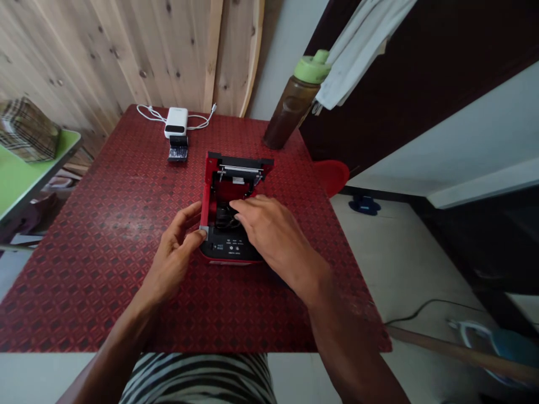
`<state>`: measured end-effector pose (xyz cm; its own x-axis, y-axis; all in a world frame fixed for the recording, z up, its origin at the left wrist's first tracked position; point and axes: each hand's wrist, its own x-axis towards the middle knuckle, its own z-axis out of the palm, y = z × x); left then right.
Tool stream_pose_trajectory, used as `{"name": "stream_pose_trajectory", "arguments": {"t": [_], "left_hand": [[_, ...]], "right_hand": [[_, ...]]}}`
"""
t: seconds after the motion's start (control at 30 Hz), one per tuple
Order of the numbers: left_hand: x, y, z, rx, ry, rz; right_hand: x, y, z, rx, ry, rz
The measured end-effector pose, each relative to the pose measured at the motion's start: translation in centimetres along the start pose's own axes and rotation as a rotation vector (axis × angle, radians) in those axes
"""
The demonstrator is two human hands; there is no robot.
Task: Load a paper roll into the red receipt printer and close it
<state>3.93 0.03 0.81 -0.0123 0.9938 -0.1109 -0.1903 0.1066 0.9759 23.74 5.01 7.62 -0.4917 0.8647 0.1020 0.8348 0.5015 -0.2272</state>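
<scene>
A small red and black device sits on the table with its lid raised at the back and a black control panel in front. My left hand is at the device's left side, its thumb on the front left corner and the fingers apart. Over the device's opening reaches my right hand, palm down, with its fingertips bent into the dark interior. Whatever those fingertips touch is too dark to make out.
On the red patterned table a white power bank with cables and a small black item lie at the back left. A green-capped bottle stands at the back right. A red stool is beyond the right edge.
</scene>
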Motion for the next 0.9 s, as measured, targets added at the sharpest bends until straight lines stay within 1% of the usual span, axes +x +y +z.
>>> {"name": "stream_pose_trajectory", "arguments": {"t": [0.03,0.1,0.17,0.23,0.33,0.47,0.57,0.7,0.83,0.9], "left_hand": [[0.0,0.1,0.1,0.01,0.004,0.008],[-0.1,0.2,0.2,0.029,0.01,0.023],[-0.2,0.3,0.3,0.038,0.016,0.028],[-0.2,0.3,0.3,0.036,0.027,0.021],[-0.2,0.3,0.2,0.024,0.047,0.006],[0.0,0.4,0.0,0.048,0.028,-0.014],[0.1,0.7,0.0,0.066,0.039,-0.031],[0.0,0.9,0.1,0.06,0.047,-0.088],[0.0,1.0,0.0,0.034,0.024,-0.134],[0.1,1.1,-0.1,0.023,0.007,-0.151]], "right_hand": [[0.6,-0.4,-0.2,-0.023,-0.08,0.014],[1.7,-1.0,-0.4,-0.069,-0.186,0.031],[2.6,-1.3,-0.6,-0.094,-0.257,0.034],[3.4,-1.3,-0.6,-0.099,-0.293,0.031],[4.5,-1.2,-0.5,-0.107,-0.306,0.028],[5.5,-1.3,-0.1,-0.124,-0.317,0.023],[5.7,-1.3,-0.2,-0.126,-0.335,0.015],[5.4,-1.3,-0.9,-0.143,-0.343,0.032],[4.7,-1.6,-1.0,-0.196,-0.261,0.045],[4.1,-1.7,-0.9,-0.219,-0.205,0.028]]}}
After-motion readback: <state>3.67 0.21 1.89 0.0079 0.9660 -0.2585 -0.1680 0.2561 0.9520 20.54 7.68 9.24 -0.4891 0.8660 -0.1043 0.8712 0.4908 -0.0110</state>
